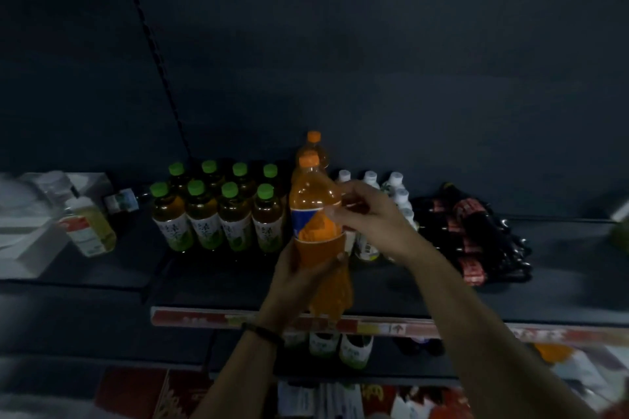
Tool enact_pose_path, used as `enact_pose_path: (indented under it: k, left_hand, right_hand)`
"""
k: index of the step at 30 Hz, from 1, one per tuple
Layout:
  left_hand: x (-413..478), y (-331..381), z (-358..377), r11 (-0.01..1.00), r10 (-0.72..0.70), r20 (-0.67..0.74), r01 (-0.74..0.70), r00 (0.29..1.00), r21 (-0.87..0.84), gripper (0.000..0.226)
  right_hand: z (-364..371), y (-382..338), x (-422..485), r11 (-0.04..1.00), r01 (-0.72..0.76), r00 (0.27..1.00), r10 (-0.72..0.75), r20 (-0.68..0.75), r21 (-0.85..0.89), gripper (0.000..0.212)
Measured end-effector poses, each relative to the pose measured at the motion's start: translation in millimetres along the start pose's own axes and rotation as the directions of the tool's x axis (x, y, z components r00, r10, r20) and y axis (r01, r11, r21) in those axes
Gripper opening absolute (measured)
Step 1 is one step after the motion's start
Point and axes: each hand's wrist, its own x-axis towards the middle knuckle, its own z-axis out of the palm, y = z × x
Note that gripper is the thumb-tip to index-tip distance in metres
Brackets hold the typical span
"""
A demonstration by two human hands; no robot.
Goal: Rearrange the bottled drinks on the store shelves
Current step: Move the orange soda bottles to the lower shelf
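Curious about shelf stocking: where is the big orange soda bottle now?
Centre of the head view: both hands grip the orange soda bottle, left hand low, right hand at its label, between the green-capped tea bottles and the white-capped bottles.

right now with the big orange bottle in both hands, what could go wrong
1. The orange soda bottle, gripped low by the left hand and at the label by the right hand, faces a narrow gap. Pushing it back could topple the green-capped tea bottles or the white-capped bottles.
2. Its base looks close to the shelf's front edge. Set down there, it might tip off.
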Motion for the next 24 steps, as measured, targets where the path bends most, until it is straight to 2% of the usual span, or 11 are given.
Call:
enact_pose_path:
  k: [2, 3, 6, 7, 9, 11, 15, 17, 20, 24]
  left_hand:
    - [-1.5, 9.7, 0.5, 0.998, -0.064, 0.131, 0.063, 0.989, 0.009, 0.047]
    - [-0.7, 12.1, 1.0, 0.995, -0.098, 0.192, 0.097, 0.976, 0.014, 0.051]
    - [1.8, 11.9, 9.9, 0.979, -0.186, 0.344, 0.202, 0.920, -0.010, 0.095]
    - [0.9, 11.7, 18.4, 0.974, -0.197, 0.364, 0.225, 0.910, -0.036, 0.101]
    - [-3.6, 6.2, 41.5, 0.979, -0.179, 0.359, 0.203, 0.916, -0.031, 0.092]
    - [-10.3, -2.1, 72.8, 0.992, -0.125, 0.302, 0.118, 0.945, 0.041, 0.084]
    - [-22.6, -18.9, 139.1, 0.981, -0.059, 0.210, 0.017, 0.976, 0.195, 0.064]
    - [-27.5, -32.8, 168.3, 0.966, -0.073, 0.246, 0.007, 0.967, 0.259, 0.062]
    - [-38.4, -55.4, 217.3, 0.927, -0.081, 0.316, -0.045, 0.945, 0.372, 0.071]
    - [-54.9, -98.3, 295.2, 0.905, -0.076, 0.382, -0.096, 0.921, 0.414, 0.070]
  right_hand:
    - [-17.8, 4.9, -8.0, 0.997, -0.007, 0.997, 0.002, 0.075, 0.076, 0.036]
    - [-23.0, 6.4, -13.1, 0.994, -0.014, 0.996, 0.004, 0.091, 0.109, 0.040]
    - [-34.4, 10.5, -29.2, 0.975, -0.049, 0.998, 0.040, 0.047, 0.217, 0.045]
    - [-38.9, 12.5, -35.4, 0.972, -0.054, 0.998, 0.055, 0.004, 0.230, 0.044]
    - [-48.9, 19.8, -50.3, 0.966, -0.059, 0.989, 0.090, -0.115, 0.252, 0.044]
    - [-59.6, 29.9, -67.7, 0.970, -0.067, 0.963, 0.124, -0.241, 0.233, 0.052]
    - [-87.6, 58.4, -108.9, 0.970, -0.078, 0.870, 0.179, -0.460, 0.229, 0.062]
    - [-108.6, 75.7, -135.4, 0.974, -0.099, 0.828, 0.195, -0.525, 0.206, 0.059]
    - [-141.6, 106.9, -182.3, 0.973, -0.104, 0.782, 0.209, -0.587, 0.208, 0.055]
    - [-202.3, 149.0, -242.9, 0.964, -0.101, 0.743, 0.237, -0.625, 0.244, 0.035]
